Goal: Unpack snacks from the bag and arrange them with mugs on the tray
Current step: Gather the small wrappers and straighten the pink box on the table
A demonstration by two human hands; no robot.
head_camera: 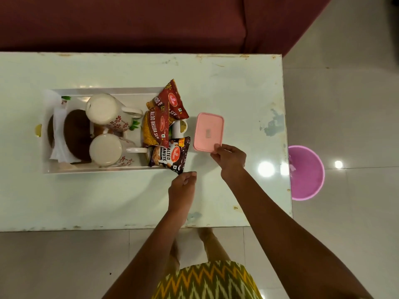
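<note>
Right hand (pixel 229 157) gripping pink box (pixel 208 132) corner, tray (pixel 103 169) apparently just left

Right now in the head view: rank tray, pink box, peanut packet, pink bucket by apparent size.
1. tray, clearly largest
2. pink bucket, though it sits on the floor, farther away
3-4. pink box and peanut packet look alike; not ranking them
</note>
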